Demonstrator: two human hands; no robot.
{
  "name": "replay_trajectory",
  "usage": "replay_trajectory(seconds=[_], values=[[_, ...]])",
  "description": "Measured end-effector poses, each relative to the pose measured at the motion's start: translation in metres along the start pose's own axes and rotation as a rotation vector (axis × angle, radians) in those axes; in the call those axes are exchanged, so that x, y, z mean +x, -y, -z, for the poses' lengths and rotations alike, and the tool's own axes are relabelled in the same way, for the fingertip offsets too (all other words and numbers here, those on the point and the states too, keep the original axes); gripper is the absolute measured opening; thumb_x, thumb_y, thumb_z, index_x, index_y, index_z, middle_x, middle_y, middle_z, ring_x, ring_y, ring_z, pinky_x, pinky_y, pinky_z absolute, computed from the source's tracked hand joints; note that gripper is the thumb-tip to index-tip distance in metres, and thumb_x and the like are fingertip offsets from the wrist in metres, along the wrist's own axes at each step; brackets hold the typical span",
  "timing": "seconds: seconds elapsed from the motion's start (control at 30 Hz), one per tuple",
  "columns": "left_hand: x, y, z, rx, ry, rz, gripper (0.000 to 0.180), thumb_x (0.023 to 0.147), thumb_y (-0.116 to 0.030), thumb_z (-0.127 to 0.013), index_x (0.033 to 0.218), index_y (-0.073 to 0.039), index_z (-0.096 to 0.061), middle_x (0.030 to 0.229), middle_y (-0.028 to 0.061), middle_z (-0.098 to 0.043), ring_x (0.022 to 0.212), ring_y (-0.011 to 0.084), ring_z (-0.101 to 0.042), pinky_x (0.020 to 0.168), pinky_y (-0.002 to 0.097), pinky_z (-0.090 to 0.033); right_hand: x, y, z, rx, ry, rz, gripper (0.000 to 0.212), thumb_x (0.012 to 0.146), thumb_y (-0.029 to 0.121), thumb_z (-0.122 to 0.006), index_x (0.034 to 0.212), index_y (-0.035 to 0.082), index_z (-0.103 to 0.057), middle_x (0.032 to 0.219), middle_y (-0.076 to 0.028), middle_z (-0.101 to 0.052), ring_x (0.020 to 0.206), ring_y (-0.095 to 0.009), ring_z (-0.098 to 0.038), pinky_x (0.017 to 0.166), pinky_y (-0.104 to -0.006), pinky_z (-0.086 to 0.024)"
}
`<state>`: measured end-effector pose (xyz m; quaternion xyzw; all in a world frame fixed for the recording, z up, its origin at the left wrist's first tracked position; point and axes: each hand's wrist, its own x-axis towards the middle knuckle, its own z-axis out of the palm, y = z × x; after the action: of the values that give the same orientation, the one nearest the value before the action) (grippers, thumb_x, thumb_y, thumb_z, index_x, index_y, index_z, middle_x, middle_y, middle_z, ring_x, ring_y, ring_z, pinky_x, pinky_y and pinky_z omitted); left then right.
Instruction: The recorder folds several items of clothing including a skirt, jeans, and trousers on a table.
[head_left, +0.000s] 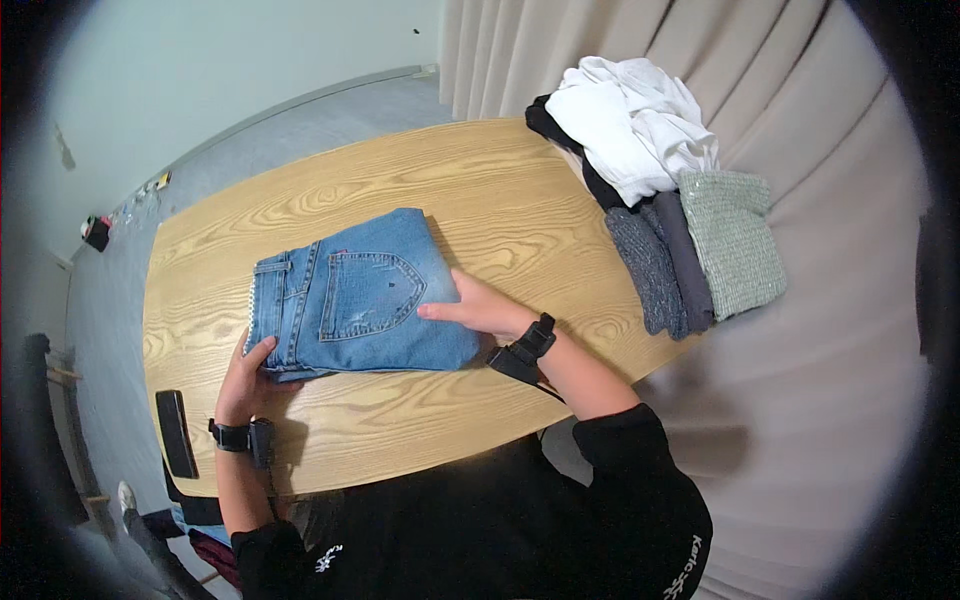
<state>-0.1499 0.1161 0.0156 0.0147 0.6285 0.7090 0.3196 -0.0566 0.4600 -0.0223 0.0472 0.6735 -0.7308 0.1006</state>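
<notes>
A folded pair of blue jeans (pixel 365 300) lies on the wooden table in front of me, with a back pocket facing up and the waistband toward the left. My left hand (pixel 245 375) grips the waistband end at its near corner, thumb on top and the other fingers underneath. On the right, my right hand (pixel 475 305) holds the folded edge, its thumb resting on the denim by the pocket and its fingers hidden behind the edge. Both wrists carry black strapped devices.
At the table's (pixel 480 160) far right corner sit a crumpled white garment (pixel 635 125), a folded light green knit (pixel 735 245) and dark folded clothes (pixel 650 265). A black phone (pixel 177 433) lies near the left edge. Beige curtains (pixel 820 130) hang along the right side.
</notes>
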Motion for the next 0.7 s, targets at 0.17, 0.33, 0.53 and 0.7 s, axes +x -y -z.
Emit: replay_trajectory(seconds=[0.17,0.33,0.53,0.7], values=[[0.002,-0.003,-0.002,0.003,0.049,0.019,0.045,0.091,-0.017,-0.055,0.131,-0.008,-0.038,0.108,0.0119,-0.06,0.077,0.0209,-0.065,0.048,0.0321,-0.055,-0.018,0.005,-0.014,0.049,-0.069,0.084,0.078,0.078,0.009,-0.072,0.139,-0.003,-0.025,0.136,-0.016,-0.042,0.123,-0.02,-0.042,0.104,-0.0329,-0.034],[0.008,-0.003,-0.001,0.004,0.06,-0.047,0.044,0.09,-0.016,-0.056,0.13,-0.007,-0.039,0.105,0.0099,-0.061,0.077,0.0191,-0.064,0.051,0.0316,-0.054,-0.024,0.014,-0.016,0.008,-0.133,0.193,0.087,0.077,0.008,-0.071,0.144,-0.004,-0.016,0.14,-0.017,-0.036,0.128,-0.022,-0.038,0.105,-0.0332,-0.033],[0.032,-0.058,-0.028,-0.237,0.184,-0.628,0.05,0.092,-0.015,-0.055,0.136,-0.001,-0.036,0.127,0.0115,-0.051,0.113,0.0195,-0.054,0.094,0.0346,-0.046,-0.041,0.113,0.018,-0.004,-0.361,0.411,0.074,0.078,0.018,-0.074,0.137,-0.002,-0.034,0.13,-0.012,-0.049,0.12,-0.021,-0.046,0.105,-0.0343,-0.034],[0.019,-0.093,-0.078,-0.128,0.427,-0.758,0.065,0.09,-0.013,-0.057,0.145,-0.004,-0.024,0.144,0.0174,-0.036,0.129,0.0341,-0.041,0.102,0.0385,-0.042,-0.06,0.203,0.103,0.111,-0.714,0.804,0.042,0.084,0.02,-0.07,0.116,0.0,-0.051,0.104,-0.01,-0.061,0.091,-0.019,-0.06,0.079,-0.0324,-0.051]])
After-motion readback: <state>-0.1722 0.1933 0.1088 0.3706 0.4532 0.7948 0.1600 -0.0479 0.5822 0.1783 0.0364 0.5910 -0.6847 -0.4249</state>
